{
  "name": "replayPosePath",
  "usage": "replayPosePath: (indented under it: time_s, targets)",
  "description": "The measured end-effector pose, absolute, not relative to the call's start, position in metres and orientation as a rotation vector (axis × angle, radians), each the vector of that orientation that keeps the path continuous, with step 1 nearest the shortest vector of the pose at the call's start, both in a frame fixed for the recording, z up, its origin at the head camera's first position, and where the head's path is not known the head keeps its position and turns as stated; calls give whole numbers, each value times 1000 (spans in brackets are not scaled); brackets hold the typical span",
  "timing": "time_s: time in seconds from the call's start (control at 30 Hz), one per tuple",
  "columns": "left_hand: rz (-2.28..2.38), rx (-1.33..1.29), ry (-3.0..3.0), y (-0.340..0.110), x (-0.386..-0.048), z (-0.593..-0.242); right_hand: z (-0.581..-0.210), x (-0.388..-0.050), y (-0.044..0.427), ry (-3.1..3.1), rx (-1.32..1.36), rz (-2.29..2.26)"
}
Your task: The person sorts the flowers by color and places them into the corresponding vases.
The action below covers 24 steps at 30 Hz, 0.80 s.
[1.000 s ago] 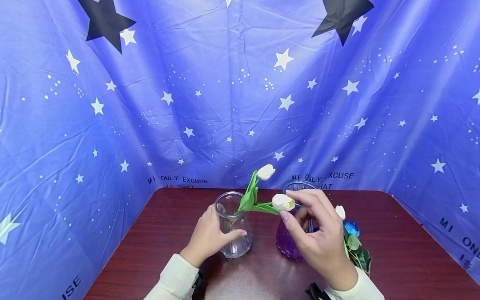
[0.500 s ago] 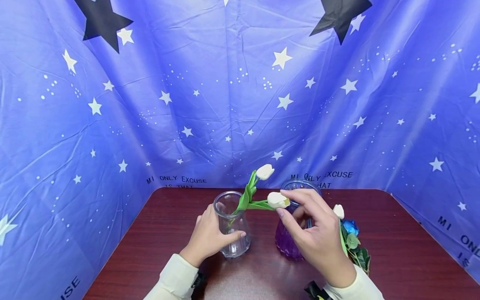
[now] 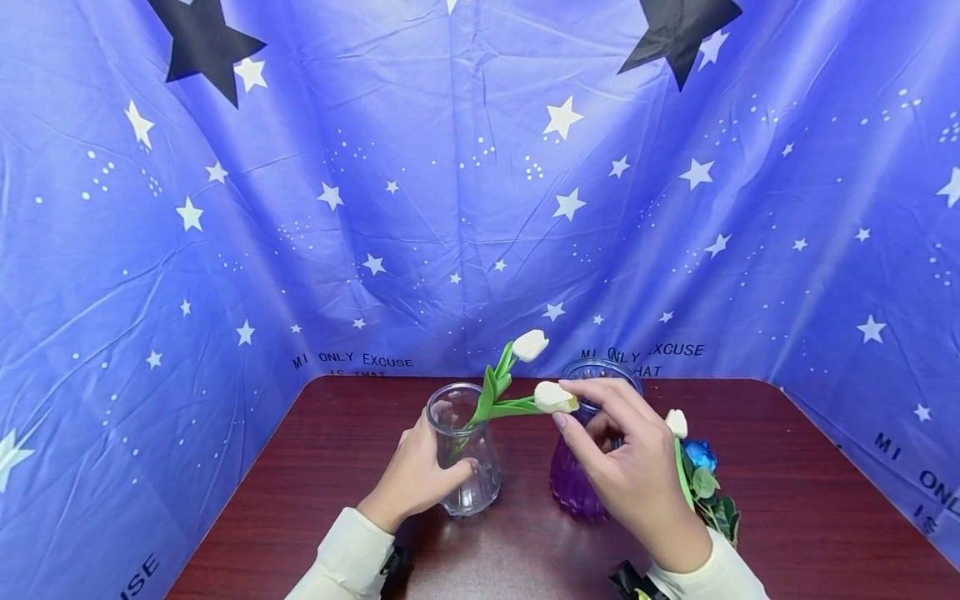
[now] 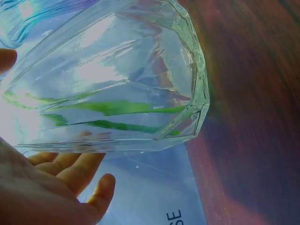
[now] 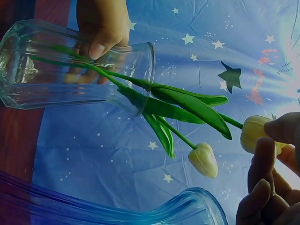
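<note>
A clear glass vase (image 3: 476, 492) stands upright on the table, with two white tulips leaning from its mouth. My left hand (image 3: 416, 475) holds the vase from its left side, thumb across the front and fingers behind. In the left wrist view, green stems (image 4: 122, 108) show through the glass. One tulip (image 3: 555, 397) leans to the right, and my right hand (image 3: 637, 467) pinches its bloom between thumb and forefinger. Higher up, the other tulip (image 3: 530, 344) stands free of both hands. The right wrist view shows the pinched bloom (image 5: 254, 133) at the fingertips.
Behind my right hand stands a purple-blue glass vase (image 3: 573, 483), partly hidden. To its right lie another white tulip (image 3: 677, 422) and a blue flower (image 3: 701, 455) with leaves. A blue star-patterned cloth (image 3: 465, 208) hangs around the dark red table (image 3: 300, 500).
My right hand has shifted slightly left with the pinched tulip bloom. My left thumb has slid a little left across the clear vase, which stays in place.
</note>
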<state>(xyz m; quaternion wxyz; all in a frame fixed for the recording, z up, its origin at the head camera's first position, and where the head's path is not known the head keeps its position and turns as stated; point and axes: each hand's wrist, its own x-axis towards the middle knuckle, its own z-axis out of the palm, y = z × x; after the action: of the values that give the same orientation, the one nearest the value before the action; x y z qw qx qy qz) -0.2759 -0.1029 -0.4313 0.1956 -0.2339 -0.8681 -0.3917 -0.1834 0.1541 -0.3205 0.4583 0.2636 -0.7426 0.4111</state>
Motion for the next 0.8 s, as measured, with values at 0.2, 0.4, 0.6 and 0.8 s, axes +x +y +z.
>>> replayPosePath:
  time_s: [0.2, 0.4, 0.6, 0.8]
  targets:
    - [-1126, -668, -2444, -103, -275, -431, -333, -193, 163, -1933, 594, 1027]
    - [-1108, -661, -2460, -103, -277, -432, -336, -195, 168, -1967, 589, 1025]
    - [-1090, -647, -2475, -104, -278, -434, -334, -193, 169, -1970, 603, 1027]
    - [-1032, -637, -2478, -104, -278, -435, -333, -193, 170, -1994, 591, 1018]
